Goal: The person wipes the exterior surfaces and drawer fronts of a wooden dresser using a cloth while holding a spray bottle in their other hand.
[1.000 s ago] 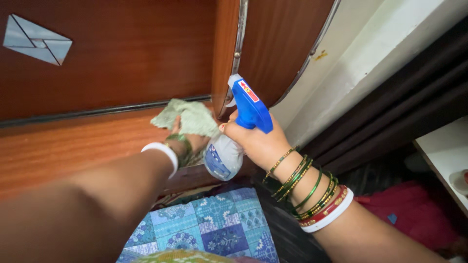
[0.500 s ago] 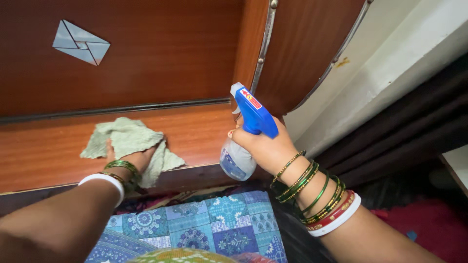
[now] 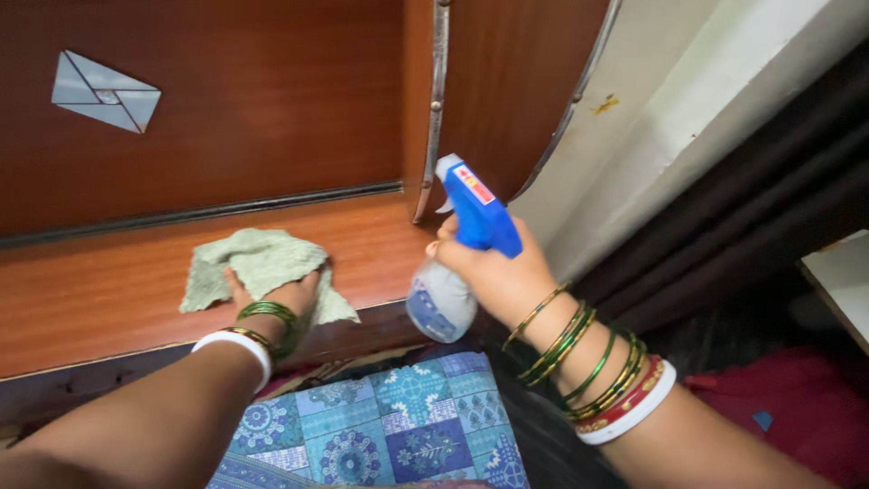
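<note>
My left hand (image 3: pixel 272 294) presses a pale green cloth (image 3: pixel 258 263) flat on the reddish wooden ledge (image 3: pixel 109 290) of a headboard. My right hand (image 3: pixel 493 272) grips a spray bottle (image 3: pixel 453 263) with a blue trigger head and a clear body, held just off the ledge's right end, nozzle pointing up and left toward the wood. Both wrists carry green, gold and white bangles.
A dark wooden headboard panel (image 3: pixel 272 100) with a silver diamond inlay (image 3: pixel 104 91) rises behind the ledge. A blue patterned cover (image 3: pixel 389 435) lies below. At right stand a cream wall (image 3: pixel 670 100), a dark curtain (image 3: pixel 760 208), red fabric (image 3: pixel 787 407) and a white surface's corner (image 3: pixel 842 272).
My left hand swept the cloth left along the ledge from its right end, then back a little to the right. The spray bottle stayed nearly in place.
</note>
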